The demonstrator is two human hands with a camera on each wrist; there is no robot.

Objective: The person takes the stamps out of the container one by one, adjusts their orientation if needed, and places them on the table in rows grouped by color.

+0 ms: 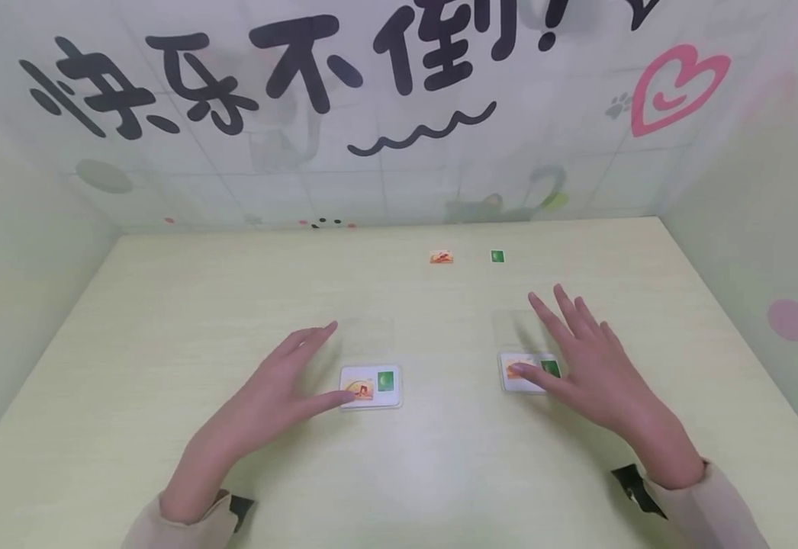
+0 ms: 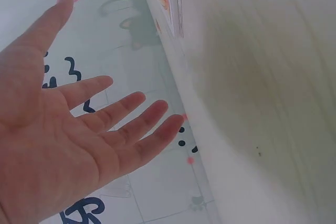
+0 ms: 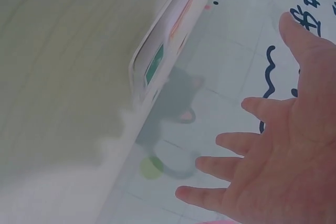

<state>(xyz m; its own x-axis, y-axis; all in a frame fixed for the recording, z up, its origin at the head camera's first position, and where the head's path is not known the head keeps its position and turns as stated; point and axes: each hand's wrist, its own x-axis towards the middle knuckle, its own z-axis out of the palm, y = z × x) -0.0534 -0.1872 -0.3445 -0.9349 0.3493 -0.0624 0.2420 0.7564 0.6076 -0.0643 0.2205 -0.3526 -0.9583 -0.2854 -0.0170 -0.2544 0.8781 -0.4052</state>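
Observation:
My left hand [image 1: 268, 400] is held over the table with its fingers and thumb spread, holding nothing. In the head view its thumb overlaps the left edge of a small clear case [image 1: 391, 399]. That case has a white inside with an orange stamp-like picture [image 1: 365, 390] and a green one [image 1: 385, 380]. My right hand [image 1: 594, 374], also spread and holding nothing, is by a second such case [image 1: 535, 358]. Its thumb covers part of that case's orange picture; a green picture [image 1: 550, 368] shows beside it. Both wrist views show the palms apart from the cases.
A loose orange stamp-like piece [image 1: 442, 257] and a loose green one [image 1: 498, 257] lie at the back of the table [image 1: 426, 473]. Faint clear lids [image 1: 369, 334] extend behind both cases. Printed wall panels [image 1: 385, 183] enclose the back and sides.

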